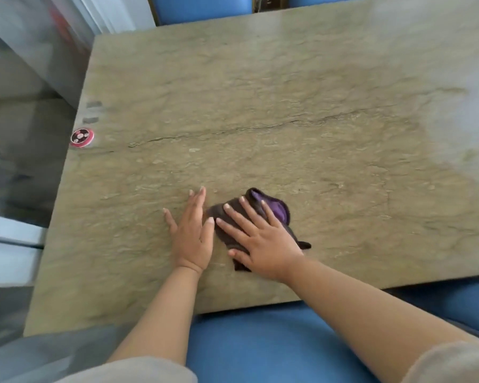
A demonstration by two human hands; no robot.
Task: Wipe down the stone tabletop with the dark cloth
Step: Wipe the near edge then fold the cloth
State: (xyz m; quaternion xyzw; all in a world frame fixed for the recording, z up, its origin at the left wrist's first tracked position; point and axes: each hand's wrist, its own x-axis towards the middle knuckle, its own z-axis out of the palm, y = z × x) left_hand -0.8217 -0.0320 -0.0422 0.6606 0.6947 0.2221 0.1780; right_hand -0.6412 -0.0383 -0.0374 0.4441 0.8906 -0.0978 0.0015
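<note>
Right hand (263, 241) lies flat, fingers spread, pressing the dark cloth (281, 214) against the stone tabletop (260, 111) near its front edge. Left hand (191, 233) rests beside it, palm down, fingers straight. Round red call button (82, 137) sits at the left edge.

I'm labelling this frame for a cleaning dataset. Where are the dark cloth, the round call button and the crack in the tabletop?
dark cloth (284, 210): head view, on its purple fold.
round call button (82, 137): head view, centre of its face.
crack (260, 128): head view, mid-length.
</note>
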